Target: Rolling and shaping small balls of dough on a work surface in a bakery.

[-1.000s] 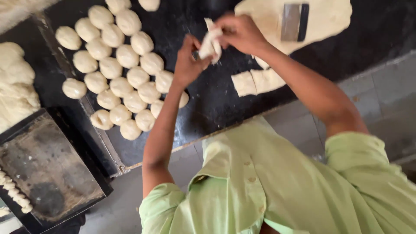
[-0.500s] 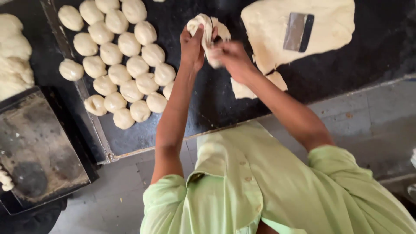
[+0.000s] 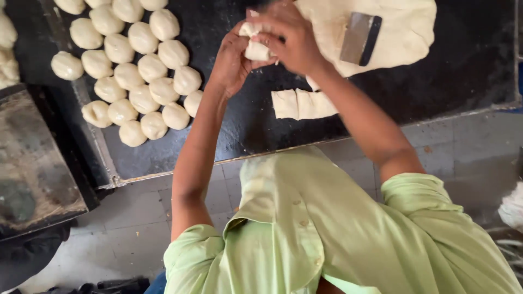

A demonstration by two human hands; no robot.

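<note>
Nearest you, at 6 o'clock, your green shirt (image 3: 327, 234) fills the lower view. Further out, both forearms reach up to 12 o'clock over the black bench (image 3: 239, 125). Your left hand (image 3: 231, 62) and right hand (image 3: 294, 41) meet there, fingers closed around one dough piece (image 3: 256, 50), held above the bench, not resting on it. Just right of centre, cut dough strips (image 3: 302, 103) lie unshaped. At 10 o'clock, a cluster of finished dough balls (image 3: 136, 71) sits packed together. Farthest, at 1 o'clock, the dough sheet (image 3: 403, 27) carries a metal scraper (image 3: 360, 38). Judgement: many balls done; strips and most of the sheet remain.
</note>
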